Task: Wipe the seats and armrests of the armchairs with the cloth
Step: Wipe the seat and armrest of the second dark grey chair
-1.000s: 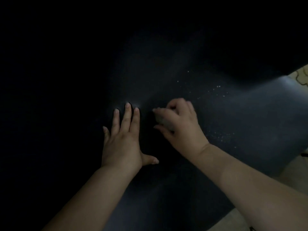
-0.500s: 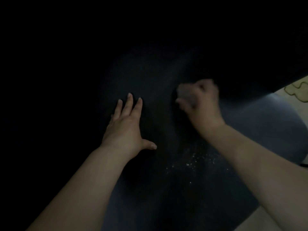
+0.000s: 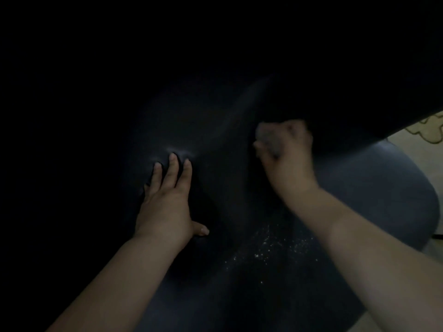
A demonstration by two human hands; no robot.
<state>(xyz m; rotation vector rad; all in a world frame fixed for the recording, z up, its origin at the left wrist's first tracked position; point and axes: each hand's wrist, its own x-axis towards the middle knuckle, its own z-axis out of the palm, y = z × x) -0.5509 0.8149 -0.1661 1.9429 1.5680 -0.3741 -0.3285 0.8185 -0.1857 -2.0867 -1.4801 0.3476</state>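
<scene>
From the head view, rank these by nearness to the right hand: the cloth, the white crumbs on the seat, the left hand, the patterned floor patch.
1. cloth: gripped in the right hand itself.
2. white crumbs: on the seat, just below that hand's wrist.
3. left hand and patterned floor patch: opposite sides, too close to call.

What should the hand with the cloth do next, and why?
Probably sweep the cloth back toward the white crumbs on the near part of the dark seat. The right hand holds the cloth up at the far edge, well away from those specks, while the left hand presses flat on the seat, steadying it.
</scene>
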